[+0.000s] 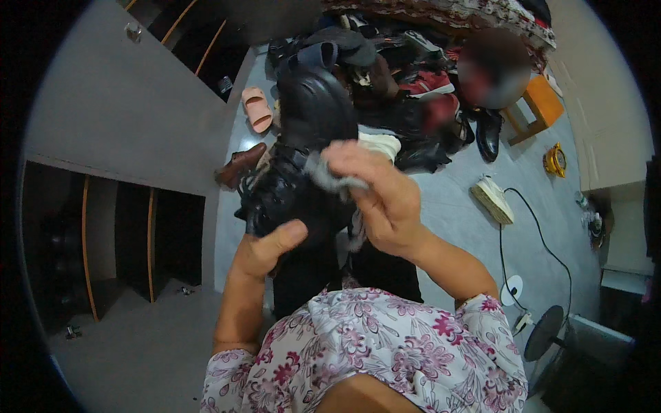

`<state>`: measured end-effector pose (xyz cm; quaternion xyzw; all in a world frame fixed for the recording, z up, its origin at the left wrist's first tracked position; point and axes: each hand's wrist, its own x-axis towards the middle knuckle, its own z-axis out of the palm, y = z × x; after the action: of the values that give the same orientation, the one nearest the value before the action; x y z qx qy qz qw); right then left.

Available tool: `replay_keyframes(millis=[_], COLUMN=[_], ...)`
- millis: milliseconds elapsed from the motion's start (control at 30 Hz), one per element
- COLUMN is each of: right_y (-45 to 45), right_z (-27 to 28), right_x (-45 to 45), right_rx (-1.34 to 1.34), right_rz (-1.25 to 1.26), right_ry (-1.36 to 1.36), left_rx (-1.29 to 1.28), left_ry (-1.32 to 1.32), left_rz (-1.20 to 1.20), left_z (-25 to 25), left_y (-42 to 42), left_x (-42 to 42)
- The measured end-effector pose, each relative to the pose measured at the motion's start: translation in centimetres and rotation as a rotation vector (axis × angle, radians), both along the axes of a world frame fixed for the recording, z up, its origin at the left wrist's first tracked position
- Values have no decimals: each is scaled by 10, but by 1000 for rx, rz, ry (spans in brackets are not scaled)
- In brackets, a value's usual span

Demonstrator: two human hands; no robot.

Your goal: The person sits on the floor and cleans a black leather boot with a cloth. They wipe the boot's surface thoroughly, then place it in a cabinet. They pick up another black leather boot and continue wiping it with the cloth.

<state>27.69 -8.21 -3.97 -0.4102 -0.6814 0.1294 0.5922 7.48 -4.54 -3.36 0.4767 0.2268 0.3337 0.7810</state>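
Observation:
A black leather lace-up boot (pixel 315 111) is held up before me, its toe pointing away. My left hand (pixel 273 245) grips it at the ankle end, thumb on top and the other fingers hidden behind the leather. In my right hand (pixel 384 199) is a crumpled grey cloth (pixel 335 178), which lies against the right side of the boot. That hand and the cloth are slightly blurred. Beyond the boot, a heap of mixed shoes (pixel 382 72) covers the floor.
On the left stands a cabinet with shelf openings (pixel 119 232). A pink slide sandal (pixel 256 109) and a brown leather shoe (pixel 242 165) lie beside it. To the right are a wooden stool (pixel 539 106), a pale shoe (pixel 491 200), a black cable (pixel 542 235) and a golden round object (pixel 555 160).

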Motion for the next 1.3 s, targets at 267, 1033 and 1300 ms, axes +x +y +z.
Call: replay_keyframes(millis=[267,1033,1300], right_y=[12,45,17], right_z=[-68,-74,-74], right_x=[11,11,7], right_rx=[-152,-221,-265], right_rz=[-146,-161,-141], right_ry=[-471,-415,-374], left_rx=[191,-376,-679], left_ry=[593,204,-408], left_rz=[-128,-22,125], left_z=[-38,-49,-66], left_y=[-19,-20,-11], left_x=[11,11,14])
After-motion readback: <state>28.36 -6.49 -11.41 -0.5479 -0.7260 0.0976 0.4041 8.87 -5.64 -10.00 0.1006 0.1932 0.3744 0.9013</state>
